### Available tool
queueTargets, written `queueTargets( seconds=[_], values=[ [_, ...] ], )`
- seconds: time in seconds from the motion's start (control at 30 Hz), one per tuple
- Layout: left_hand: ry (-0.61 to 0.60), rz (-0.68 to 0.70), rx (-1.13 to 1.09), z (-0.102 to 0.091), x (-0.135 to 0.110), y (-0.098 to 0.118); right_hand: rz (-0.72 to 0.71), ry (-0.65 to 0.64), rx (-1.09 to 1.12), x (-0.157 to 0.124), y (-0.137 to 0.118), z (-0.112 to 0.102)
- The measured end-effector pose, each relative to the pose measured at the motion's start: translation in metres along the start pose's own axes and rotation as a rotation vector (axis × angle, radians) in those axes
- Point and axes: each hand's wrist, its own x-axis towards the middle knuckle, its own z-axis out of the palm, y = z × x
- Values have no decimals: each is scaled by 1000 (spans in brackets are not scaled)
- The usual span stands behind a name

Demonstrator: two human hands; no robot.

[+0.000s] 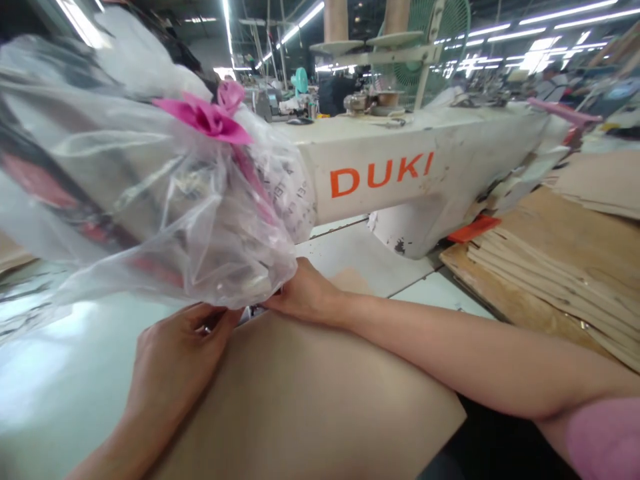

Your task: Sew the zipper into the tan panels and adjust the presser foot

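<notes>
While my left hand (175, 353) and right hand (305, 293) pinch the tan sheet's (310, 400) far edge, fingers closed, its length runs toward me from the sewing machine (400, 180).

The flat sheet of tan fabric (310, 400) is plain, without pattern. The cream-white metal sewing machine (400, 180) carries orange block letters "DUKI". The clear crinkled plastic bag (150, 200) is tied with a bright pink strip (210, 117). The stacked beige fabric pieces (560, 267) match the tan. The pale green tabletop (60, 373) is glossy.
</notes>
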Motion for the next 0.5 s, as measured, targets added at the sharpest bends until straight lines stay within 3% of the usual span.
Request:
queueTargets(
  seconds=[0.2, 0.5],
  values=[
    [17, -42, -15, 1, -1, 2, 35, -3, -63, 1, -3, 4],
    [48, 31, -22, 1, -2, 2, 26, 72, -19, 0, -4, 8]
  ],
)
